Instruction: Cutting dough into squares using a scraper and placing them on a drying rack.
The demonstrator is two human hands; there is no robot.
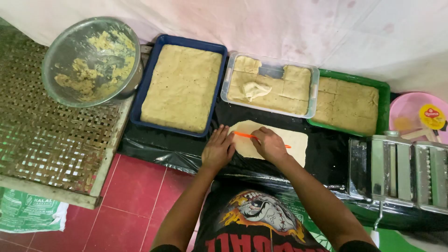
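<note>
A woven rack [51, 140] takes up the left side, a metal bowl [91, 60] smeared with dough scraps on its far corner. Along the back edge of the black sheet [154, 149] sit a blue tray [179, 84] filled with a dough slab, a clear tub [269, 84] of cut squares, and a green tray [350, 105] of squares. A pasta roller [401, 172] stands at the right edge. On the sheet's middle lies a rolled dough sheet [296, 142]. The left hand [218, 149] presses flat on its end, grip released; the right hand [270, 144] grasps an orange cutter [245, 136].
</note>
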